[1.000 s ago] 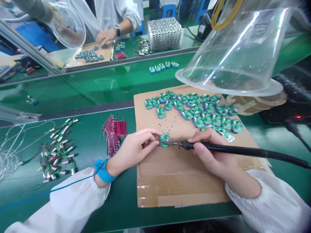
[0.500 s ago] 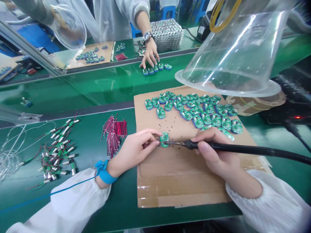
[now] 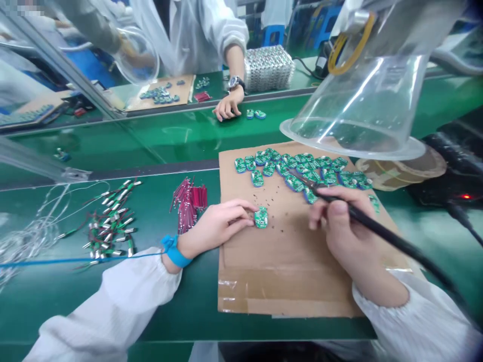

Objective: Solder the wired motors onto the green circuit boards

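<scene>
My left hand, with a blue strap round its wrist, holds the left edge of a small green circuit board between thumb and fingers. The board lies flat on a cardboard sheet. My right hand is closed round a black soldering iron. Its tip points up and left, raised away from the held board, over a group of similar circuit boards at the back of the cardboard. Whether the tip touches any of them I cannot tell. Dark specks are scattered near the held board.
Red wires lie left of the cardboard, and small metal cylinders with leads lie farther left. A clear fume hood hangs at the right above a tape roll. Opposite, a co-worker's hand rests over boards on the green strip.
The soldering iron has left the held board and swung up and right with my right hand. My left hand stays at the board. The co-worker's fingers have closed over several boards.
</scene>
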Tool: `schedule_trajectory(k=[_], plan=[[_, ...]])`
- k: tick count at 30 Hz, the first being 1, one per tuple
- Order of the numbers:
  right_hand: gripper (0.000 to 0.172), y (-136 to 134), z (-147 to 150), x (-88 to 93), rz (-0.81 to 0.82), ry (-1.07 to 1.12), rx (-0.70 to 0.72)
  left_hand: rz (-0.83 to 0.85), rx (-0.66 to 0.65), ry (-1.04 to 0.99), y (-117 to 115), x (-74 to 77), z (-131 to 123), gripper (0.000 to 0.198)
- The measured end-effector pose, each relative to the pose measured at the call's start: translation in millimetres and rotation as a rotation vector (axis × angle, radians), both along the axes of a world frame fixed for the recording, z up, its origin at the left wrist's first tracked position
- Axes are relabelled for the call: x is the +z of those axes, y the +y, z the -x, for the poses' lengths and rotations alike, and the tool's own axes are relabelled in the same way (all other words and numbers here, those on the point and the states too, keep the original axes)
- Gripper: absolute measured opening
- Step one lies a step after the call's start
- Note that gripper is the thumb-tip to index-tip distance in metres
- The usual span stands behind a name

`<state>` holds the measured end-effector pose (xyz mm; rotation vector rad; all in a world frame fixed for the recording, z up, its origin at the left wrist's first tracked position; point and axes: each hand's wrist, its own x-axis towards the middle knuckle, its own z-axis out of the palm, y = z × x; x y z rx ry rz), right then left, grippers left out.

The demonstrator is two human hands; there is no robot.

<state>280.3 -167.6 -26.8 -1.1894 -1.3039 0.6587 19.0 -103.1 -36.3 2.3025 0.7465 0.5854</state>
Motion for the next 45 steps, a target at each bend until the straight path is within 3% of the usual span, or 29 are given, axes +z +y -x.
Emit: schedule_trajectory(k=[2, 3, 5, 7, 9, 12, 15, 19, 24, 30, 35, 41, 45], plan=[[0.013, 7, 4, -2.6, 0.038, -0.207, 0.150, -0.127, -0.029, 0.053, 12, 5.5, 11, 0.017], [0.013, 11, 7, -5.4, 0.027, -0.307, 0.226, -0.194, 0.025, 0.092, 20, 9.1, 21, 0.020], [0.023, 19, 14, -13.4, -0.050, -0.455, 0.358, -0.294, 0.293, 0.184, 35, 16.6, 54, 0.028], [0.030, 24, 19, -23.1, -0.121, -0.529, 0.432, -0.312, 0.713, 0.310, 43, 22.0, 100, 0.031], [0.033, 25, 22, -32.2, -0.125, -0.576, 0.469, -0.302, 0.919, 0.396, 40, 23.1, 149, 0.033], [0.032, 21, 23, -40.6, -0.145, -0.605, 0.493, -0.258, 1.088, 0.517, 25, 16.9, 205, 0.038], [0.030, 18, 23, -42.1, -0.155, -0.613, 0.478, -0.216, 1.165, 0.580, 21, 8.0, 228, 0.035], [0.028, 18, 20, -41.2, -0.158, -0.610, 0.471, -0.192, 1.195, 0.606, 40, 3.4, 225, 0.025], [0.030, 16, 12, -42.3, -0.123, -0.627, 0.544, -0.208, 1.221, 0.566, 58, 11.0, 219, 0.035], [0.033, 14, 14, -41.6, -0.119, -0.629, 0.516, -0.281, 1.333, 0.395, 50, 30.6, 232, 0.030], [0.033, 12, 13, -40.4, -0.145, -0.655, 0.517, -0.318, 1.348, 0.235, 39, 46.3, 230, 0.010], [0.031, 9, 2, -33.2, -0.143, -0.672, 0.510, -0.303, 1.230, -0.039, 30, 76.2, 207, 0.011], [0.028, 6, 4, -21.7, -0.094, -0.690, 0.505, -0.064, 0.955, -0.186, 24, 75.3, 151, 0.029]])
